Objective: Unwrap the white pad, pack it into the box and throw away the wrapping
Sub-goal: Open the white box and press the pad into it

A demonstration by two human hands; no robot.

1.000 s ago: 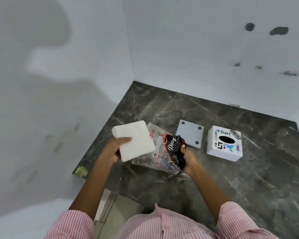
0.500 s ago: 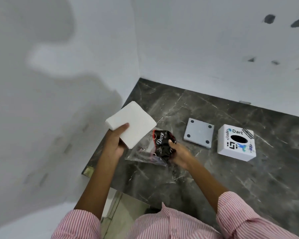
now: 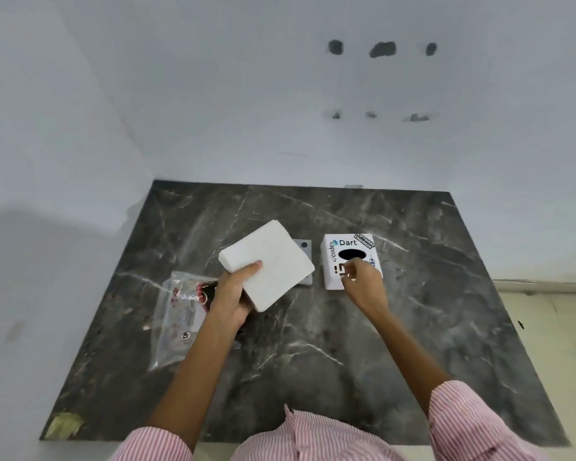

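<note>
Sleeves in pink-and-white stripes [image 3: 473,424] nearest me. Crumpled clear plastic wrapping [image 3: 180,314] lies on the dark marble counter [image 3: 313,361], left. Left hand [image 3: 235,296] grips the square white pad [image 3: 270,264], lifted, tilted. Right hand [image 3: 361,281], fingers curled, touches the white stickered box [image 3: 336,257]; can't tell if gripping. Grey square plate [image 3: 305,249] behind the pad.

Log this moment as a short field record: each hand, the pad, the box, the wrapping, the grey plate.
left hand: grips the white pad, held above the counter
right hand: at the box, fingers curled over its near top edge; holds nothing visible
box: white, stickered, black oval opening on top
wrapping: clear plastic, lies flat on the dark marble counter, left of the left hand
grey plate: mostly hidden behind the pad
</note>
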